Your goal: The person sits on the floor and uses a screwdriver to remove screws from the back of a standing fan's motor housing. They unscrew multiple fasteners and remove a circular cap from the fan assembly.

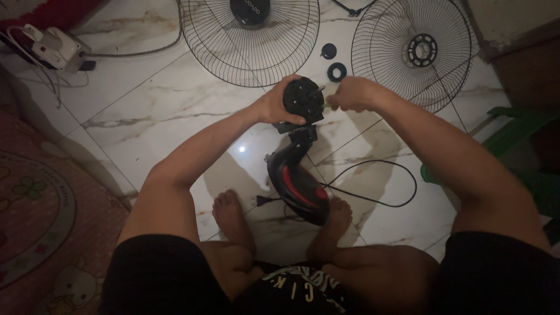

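The fan motor head (303, 99) sits upright between both hands, above its black-and-red base (297, 184), which is braced between the person's two bare feet. The left hand (274, 106) wraps the motor housing from nine o'clock, fingers curled around its rim. The right hand (354, 93) closes in from three o'clock, fingertips pinched together at the motor's edge; what they pinch is too small to tell. Count on the tiled floor (151, 105): two wire grilles, the front grille (249, 41) at eleven o'clock and the rear grille (415, 49) at one o'clock; two small black round parts (336, 72) between them; one power cord (379, 186) at five o'clock.
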